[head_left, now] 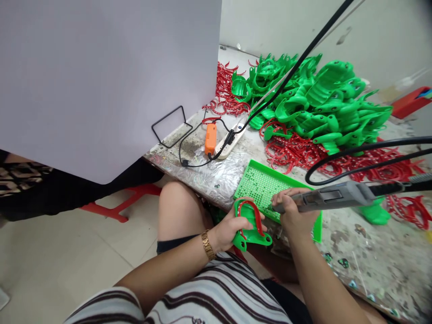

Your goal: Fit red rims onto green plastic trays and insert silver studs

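Only the head cam on my end, so here goes. The person's left hand (227,228) is closed around a green plastic piece (251,234) with a red strip (255,216) looped along it, and a gold wristwatch (207,245) sits on that wrist. Their right hand (293,211) pinches a grey handheld tool (332,195) pen-style, with a black cable (367,150) curling off to the right. The tool's tip sits just right of the green piece, above a green perforated tray (266,184), but I can't tell if it's touching.

Small print on the white power strip (229,141) is too tiny for me to read. Next to it is an orange plug box (210,138).

The tray sits close to the near edge of the stained bench (371,256), right over the person's knee (178,209). There's a wide spattered stretch of bench to the right of the tray, with a few small green bits on it. Further back, a big heap of green plastic pieces (313,99) sits on tangled red strips (303,155), with a grey partition (101,76) off to the left.
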`<state>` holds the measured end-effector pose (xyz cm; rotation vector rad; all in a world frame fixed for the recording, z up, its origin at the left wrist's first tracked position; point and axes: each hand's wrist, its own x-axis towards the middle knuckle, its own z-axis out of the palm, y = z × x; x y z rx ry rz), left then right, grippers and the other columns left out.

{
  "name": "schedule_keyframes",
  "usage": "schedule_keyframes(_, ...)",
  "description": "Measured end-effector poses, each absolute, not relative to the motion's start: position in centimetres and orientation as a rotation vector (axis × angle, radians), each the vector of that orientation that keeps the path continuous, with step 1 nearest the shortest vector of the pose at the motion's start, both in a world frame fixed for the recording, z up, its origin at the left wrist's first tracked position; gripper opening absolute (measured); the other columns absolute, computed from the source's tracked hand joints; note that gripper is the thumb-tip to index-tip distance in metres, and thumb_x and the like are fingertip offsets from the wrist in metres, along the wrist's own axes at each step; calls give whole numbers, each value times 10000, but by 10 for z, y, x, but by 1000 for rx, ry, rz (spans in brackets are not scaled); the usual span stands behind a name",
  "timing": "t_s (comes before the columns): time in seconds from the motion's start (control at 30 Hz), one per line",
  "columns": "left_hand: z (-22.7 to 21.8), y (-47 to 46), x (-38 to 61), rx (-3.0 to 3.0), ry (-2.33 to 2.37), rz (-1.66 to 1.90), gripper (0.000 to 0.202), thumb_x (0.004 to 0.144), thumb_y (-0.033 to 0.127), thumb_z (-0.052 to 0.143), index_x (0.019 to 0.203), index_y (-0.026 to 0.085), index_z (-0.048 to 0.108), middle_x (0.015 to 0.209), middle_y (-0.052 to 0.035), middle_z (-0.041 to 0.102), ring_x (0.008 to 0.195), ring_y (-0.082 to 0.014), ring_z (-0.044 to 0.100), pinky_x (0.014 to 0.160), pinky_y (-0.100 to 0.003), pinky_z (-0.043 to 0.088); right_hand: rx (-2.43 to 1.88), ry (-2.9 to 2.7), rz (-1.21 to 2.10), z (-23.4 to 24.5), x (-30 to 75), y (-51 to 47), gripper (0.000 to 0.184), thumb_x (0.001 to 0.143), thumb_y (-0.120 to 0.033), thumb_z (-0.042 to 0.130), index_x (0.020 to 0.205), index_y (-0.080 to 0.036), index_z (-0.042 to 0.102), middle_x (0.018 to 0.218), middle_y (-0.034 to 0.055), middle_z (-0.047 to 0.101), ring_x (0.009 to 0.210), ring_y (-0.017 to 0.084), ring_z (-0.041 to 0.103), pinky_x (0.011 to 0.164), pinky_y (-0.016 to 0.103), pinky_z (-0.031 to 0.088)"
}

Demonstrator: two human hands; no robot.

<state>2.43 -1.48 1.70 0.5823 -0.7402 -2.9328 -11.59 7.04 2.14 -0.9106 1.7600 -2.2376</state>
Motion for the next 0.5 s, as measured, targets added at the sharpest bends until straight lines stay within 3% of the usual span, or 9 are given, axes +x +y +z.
schedule_keyframes(0.2,18,-16,25,553,-734,-2928,648,568,165,676,1193,195,506,925,-57,674,779,-245,682,674,-365,560,-919,1693,-2309,29,-114,70,220,755,-240,675,814,-148,484,622,-23,547,517,123,554,539,293,472)
schedule_keyframes(0.33,19,-16,26,444,-677,-2942,596,654,364,749,1168,175,515,961,-94,678,803,-252,681,702,-377,554,-955,1594,-2388,56,-108,74,298,727,-341,703,815,-159,483,630,-24,532,528,125,538,544,300,462)
schedule_keyframes(0.5,16,-13,25,330,-599,-2972,609,726,573,662,1163,204,454,986,-124,683,818,-277,684,696,-392,534,-1017,1428,-2363,100,-90,84,366,738,-483,677,807,-172,499,614,-18,518,507,134,514,531,299,437)
